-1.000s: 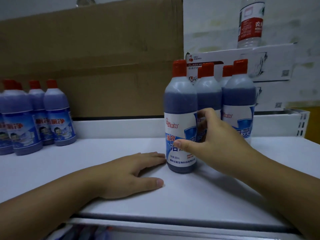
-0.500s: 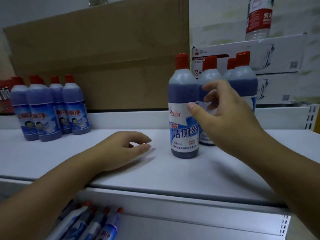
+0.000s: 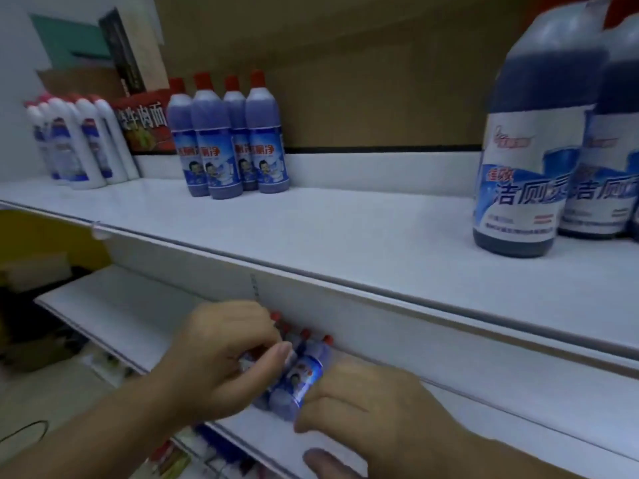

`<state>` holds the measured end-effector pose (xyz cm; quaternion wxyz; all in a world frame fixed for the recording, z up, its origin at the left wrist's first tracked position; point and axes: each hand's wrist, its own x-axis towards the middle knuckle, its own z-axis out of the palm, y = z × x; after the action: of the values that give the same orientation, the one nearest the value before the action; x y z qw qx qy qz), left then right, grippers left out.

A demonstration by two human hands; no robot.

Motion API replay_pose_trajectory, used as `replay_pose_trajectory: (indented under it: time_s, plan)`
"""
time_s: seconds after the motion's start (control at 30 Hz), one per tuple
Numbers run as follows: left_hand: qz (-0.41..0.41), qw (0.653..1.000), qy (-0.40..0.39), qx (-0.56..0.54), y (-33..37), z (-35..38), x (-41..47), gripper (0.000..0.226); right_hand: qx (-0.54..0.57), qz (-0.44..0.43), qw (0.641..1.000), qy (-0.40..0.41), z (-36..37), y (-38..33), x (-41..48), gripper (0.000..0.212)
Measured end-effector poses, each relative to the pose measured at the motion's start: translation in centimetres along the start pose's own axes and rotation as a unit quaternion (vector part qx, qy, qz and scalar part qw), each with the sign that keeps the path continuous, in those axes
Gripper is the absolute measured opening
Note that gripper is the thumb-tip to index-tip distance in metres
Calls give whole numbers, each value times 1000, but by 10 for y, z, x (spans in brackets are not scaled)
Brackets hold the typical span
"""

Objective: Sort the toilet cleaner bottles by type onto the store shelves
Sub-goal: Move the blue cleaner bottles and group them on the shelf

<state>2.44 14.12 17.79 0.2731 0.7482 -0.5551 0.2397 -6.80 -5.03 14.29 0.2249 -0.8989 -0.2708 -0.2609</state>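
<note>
Several small blue red-capped cleaner bottles (image 3: 303,371) stand together on the lower shelf (image 3: 131,316). My left hand (image 3: 221,361) curls around their left side and my right hand (image 3: 366,406) wraps the rightmost one from the right. On the upper shelf (image 3: 345,243), large blue bottles with white labels (image 3: 532,150) stand at the right. A group of the small blue bottles (image 3: 230,140) stands at the back left, and white bottles (image 3: 79,140) stand at the far left.
A brown cardboard sheet (image 3: 345,81) backs the upper shelf. A red printed box (image 3: 145,126) sits behind the white bottles. More products (image 3: 207,451) lie on a still lower shelf, and boxes (image 3: 34,271) sit on the floor at left.
Both hands left the upper shelf and the large bottle there and dropped to the lower shelf, closing around the small bottles. The view swung down and left.
</note>
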Motion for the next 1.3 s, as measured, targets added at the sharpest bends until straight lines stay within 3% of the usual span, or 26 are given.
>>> replay_pose_trajectory:
  time_s: [0.07,0.17,0.23,0.43,0.6,0.67,0.77,0.8,0.93,1.03,1.13,1.23,1.3]
  plan:
    - [-111,992,-61,25,-34,20,-34,34,23,27,997,-63,34,20,-11,24]
    - [-319,941,-113,10,-86,56,-72,29,48,159,969,-181,93,58,-17,38]
    - [-400,908,-126,-3,-111,78,-92,16,46,225,950,-212,124,79,-14,44]
    - [-451,873,-185,-6,-165,148,-114,20,102,419,858,-279,195,113,3,51]
    - [-458,836,-291,80,-200,196,-114,37,151,550,791,-221,234,125,29,40]
    - [-465,826,-295,119,-210,211,-115,42,211,617,736,-185,246,125,40,29]
    - [-469,822,-287,147,-215,225,-110,56,293,726,617,-79,264,133,53,28]
    - [-481,816,-294,128,-217,231,-110,60,299,744,595,-45,267,134,55,28]
    - [-559,786,-260,-35,-216,245,-106,57,241,753,611,-39,276,156,40,40]
    - [-578,775,-224,-121,-214,240,-106,44,321,750,577,-32,271,162,32,31]
    - [-579,760,-214,-205,-214,230,-111,50,346,731,587,-29,269,161,24,34]
    - [-622,697,-156,-321,-208,213,-123,28,363,702,612,-19,267,156,19,54]
    - [-661,618,-76,-420,-198,196,-132,20,408,671,619,-14,263,145,22,58]
